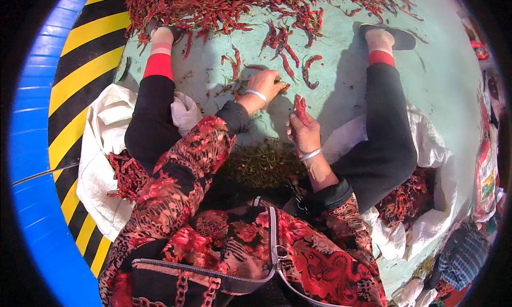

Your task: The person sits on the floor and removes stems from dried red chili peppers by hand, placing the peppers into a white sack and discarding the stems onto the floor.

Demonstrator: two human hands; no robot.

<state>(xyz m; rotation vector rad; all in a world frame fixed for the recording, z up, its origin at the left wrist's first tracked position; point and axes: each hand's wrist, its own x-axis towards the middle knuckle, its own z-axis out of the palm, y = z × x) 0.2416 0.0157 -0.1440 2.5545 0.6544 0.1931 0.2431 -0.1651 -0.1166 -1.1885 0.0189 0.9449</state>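
My left hand is at the middle, its fingers closed on a small red dried chili whose tip sticks out on the right. My right hand, lower and to the right, grips a small bunch of red dried chilies that stands up out of the fist. Several loose chilies lie on the pale green floor just beyond the hands. A heap of dried chilies spreads along the top of the view. Below the hands, between my legs, lies a pile of chili stems.
A white woven sack holding chilies stands at the left, another white sack with chilies at the right. My outstretched legs flank the hands. A yellow-and-black striped band runs along the left. At lower right is part of another person in checked cloth.
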